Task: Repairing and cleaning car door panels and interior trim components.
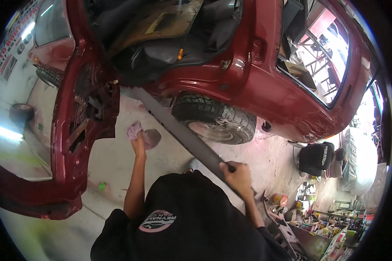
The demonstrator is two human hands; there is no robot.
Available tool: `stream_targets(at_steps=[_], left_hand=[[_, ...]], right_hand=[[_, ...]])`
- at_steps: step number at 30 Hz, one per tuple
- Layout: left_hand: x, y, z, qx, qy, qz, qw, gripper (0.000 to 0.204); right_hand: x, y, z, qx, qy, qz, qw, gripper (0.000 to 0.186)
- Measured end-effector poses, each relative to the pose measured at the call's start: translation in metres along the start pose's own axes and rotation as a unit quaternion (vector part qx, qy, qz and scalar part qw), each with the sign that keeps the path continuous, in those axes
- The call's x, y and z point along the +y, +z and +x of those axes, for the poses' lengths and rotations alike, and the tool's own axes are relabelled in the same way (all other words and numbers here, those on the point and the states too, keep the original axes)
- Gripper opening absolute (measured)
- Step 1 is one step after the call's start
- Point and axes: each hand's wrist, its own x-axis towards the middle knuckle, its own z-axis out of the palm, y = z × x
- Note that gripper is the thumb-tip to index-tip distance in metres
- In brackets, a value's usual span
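Grey panel strip (183, 132) in right hand (237, 174)

Our left arm bare, stretched long toward 12 o'clock, elbow near straight. Left hand (139, 141) closed in fist, fingers curled shut on what it grips, knuckles up. Our right forearm rises toward 11 o'clock, elbow bent low at 5 o'clock. Right hand (236, 173) clenched, fingers wrapped over, thumb tucked under, back of hand facing us.
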Motion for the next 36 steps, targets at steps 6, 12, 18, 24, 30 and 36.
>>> stream_targets(at_steps=[6, 12, 18, 24, 30, 36], left_hand=[[0.112, -0.009, 0.016, -0.009, 0.22, -0.075, 0.973, 0.051], [0.196, 0.036, -0.105, -0.085, 0.489, -0.005, 0.868, 0.048], [0.152, 0.021, -0.265, -0.289, 0.766, 0.123, 0.561, 0.048], [0.205, 0.043, -0.029, -0.031, 0.56, -0.066, 0.825, 0.05], [0.17, 0.035, -0.024, -0.318, -0.037, -0.428, 0.845, 0.056], [0.164, 0.043, -0.124, -0.351, -0.088, -0.46, 0.811, 0.059]], right_hand=[[-0.04, -0.066, -0.04, 0.05, -0.028, 0.043, 0.997, 0.039], [-0.089, -0.092, -0.09, 0.063, -0.043, 0.07, 0.995, 0.04], [-0.097, -0.081, -0.112, 0.099, -0.078, 0.142, 0.982, 0.045], [-0.084, -0.083, -0.148, 0.12, -0.055, 0.125, 0.983, 0.049], [-0.072, -0.115, -0.186, 0.124, -0.003, 0.128, 0.984, 0.049], [-0.038, -0.136, -0.186, 0.132, -0.037, 0.159, 0.978, 0.048]])
